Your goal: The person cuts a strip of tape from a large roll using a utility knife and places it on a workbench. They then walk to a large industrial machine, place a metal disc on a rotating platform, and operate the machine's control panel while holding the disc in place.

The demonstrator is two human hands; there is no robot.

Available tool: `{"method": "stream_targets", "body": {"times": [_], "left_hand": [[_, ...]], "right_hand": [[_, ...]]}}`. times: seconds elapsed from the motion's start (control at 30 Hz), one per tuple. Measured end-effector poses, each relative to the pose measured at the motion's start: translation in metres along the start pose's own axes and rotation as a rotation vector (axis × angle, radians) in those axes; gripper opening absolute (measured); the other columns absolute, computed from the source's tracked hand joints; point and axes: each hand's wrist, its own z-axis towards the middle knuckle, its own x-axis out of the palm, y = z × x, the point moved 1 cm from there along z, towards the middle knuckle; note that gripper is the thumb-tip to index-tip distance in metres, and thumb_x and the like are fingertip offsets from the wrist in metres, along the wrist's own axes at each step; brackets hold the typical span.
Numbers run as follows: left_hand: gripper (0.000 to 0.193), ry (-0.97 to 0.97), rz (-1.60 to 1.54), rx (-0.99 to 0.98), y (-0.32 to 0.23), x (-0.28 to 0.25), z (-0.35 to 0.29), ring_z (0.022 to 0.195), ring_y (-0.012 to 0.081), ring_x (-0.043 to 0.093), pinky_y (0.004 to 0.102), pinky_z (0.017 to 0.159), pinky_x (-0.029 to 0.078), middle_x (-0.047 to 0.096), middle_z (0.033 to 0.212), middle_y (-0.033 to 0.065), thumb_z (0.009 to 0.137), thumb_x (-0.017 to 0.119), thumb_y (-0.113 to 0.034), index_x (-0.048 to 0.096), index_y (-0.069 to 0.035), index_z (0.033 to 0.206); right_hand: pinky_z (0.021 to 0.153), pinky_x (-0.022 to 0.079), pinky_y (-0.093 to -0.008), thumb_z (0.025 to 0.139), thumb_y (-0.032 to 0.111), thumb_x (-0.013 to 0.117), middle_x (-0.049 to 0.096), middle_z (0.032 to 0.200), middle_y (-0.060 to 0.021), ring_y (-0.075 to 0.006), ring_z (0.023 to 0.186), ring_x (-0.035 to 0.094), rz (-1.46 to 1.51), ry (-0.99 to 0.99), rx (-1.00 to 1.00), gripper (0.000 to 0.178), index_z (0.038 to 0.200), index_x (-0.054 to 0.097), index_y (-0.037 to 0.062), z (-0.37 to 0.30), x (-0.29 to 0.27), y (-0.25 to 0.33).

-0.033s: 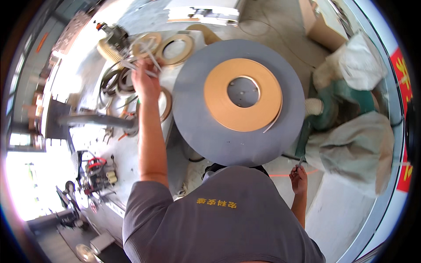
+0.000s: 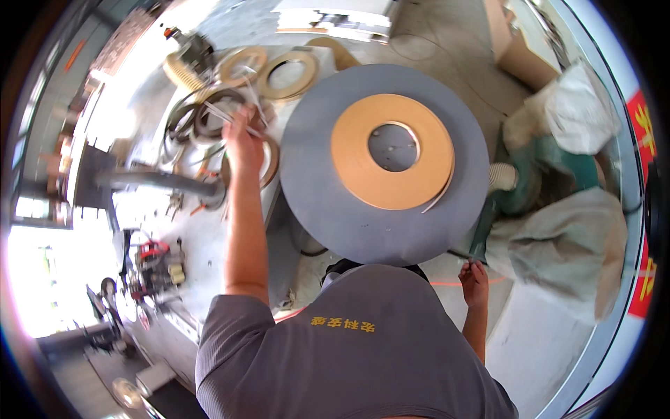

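Note:
My left hand (image 2: 244,141) reaches over the bench at the left, its fingers closed on thin pale strips (image 2: 222,112) that stick out on both sides. Just beyond and beside it lie coils of dark edging (image 2: 183,126) and two tan rolls of banding (image 2: 289,92). In front of me is a large round grey turntable (image 2: 377,241), carrying a wide tan coil of edge banding (image 2: 349,167) whose loose end hangs off at the lower right. Low at my right side, my right hand (image 2: 476,285) has its fingers pinched together around something small and greyish, too small to name.
A grey pipe-like arm (image 2: 153,180) crosses above the bench (image 2: 209,258) at the left. Right of the turntable stands a green machine (image 2: 527,171) with a ribbed hose and cloth bags (image 2: 558,244). A cardboard box (image 2: 527,59) and stacked white panels (image 2: 335,21) are farther off.
My left hand has drawn slightly back toward me and to the right with the strips. The view has shifted a little; the turntable and its coil look unchanged.

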Motion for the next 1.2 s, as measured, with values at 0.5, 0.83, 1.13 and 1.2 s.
{"method": "stream_targets", "body": {"times": [0.5, 0.83, 1.13, 1.2], "left_hand": [[0.016, -1.569, 0.088, -0.684, 0.136, -0.265, -0.806, 0.064, 0.0276, 0.062, 0.0400, 0.055, 0.058, 0.057, 0.079, 0.0182, 0.080, 0.042, 0.002, 0.049, 0.007, 0.094], [0.008, -2.127, -0.307, -0.763, 0.247, -0.101, -1.037, 0.052, 0.0265, 0.059, 0.0398, 0.044, 0.053, 0.056, 0.064, 0.0152, 0.080, 0.048, 0.003, 0.052, 0.007, 0.084], [0.012, -1.967, -0.263, -0.851, 0.221, -0.150, -1.093, 0.048, 0.0201, 0.054, 0.0315, 0.036, 0.040, 0.054, 0.062, 0.0095, 0.087, 0.057, -0.008, 0.054, 0.001, 0.079], [0.015, -1.939, -0.285, -0.778, 0.222, -0.176, -1.116, 0.048, 0.0193, 0.054, 0.0304, 0.036, 0.040, 0.055, 0.063, 0.0093, 0.089, 0.057, -0.011, 0.054, 0.000, 0.079]], "right_hand": [[0.050, 0.045, -0.0231, 0.096, 0.023, 0.053, 0.063, 0.073, -0.0026, -0.0088, 0.055, 0.056, -0.947, 1.042, 0.604, 0.017, 0.095, 0.060, 0.0078, 0.076, 0.255, -0.126], [0.050, 0.047, -0.0245, 0.094, 0.013, 0.050, 0.067, 0.083, -0.0056, -0.0078, 0.058, 0.058, -1.161, 1.269, 0.672, 0.011, 0.101, 0.057, 0.0086, -0.055, 0.314, -0.293], [0.052, 0.048, -0.0239, 0.092, 0.017, 0.056, 0.062, 0.073, -0.0008, -0.0096, 0.060, 0.058, -1.282, 1.195, 0.516, 0.009, 0.086, 0.059, 0.0109, -0.185, 0.397, -0.454], [0.048, 0.048, -0.0253, 0.090, 0.017, 0.059, 0.057, 0.065, 0.0016, -0.0097, 0.054, 0.055, -1.239, 1.072, 0.551, 0.011, 0.081, 0.059, 0.0111, -0.207, 0.398, -0.491]]}}
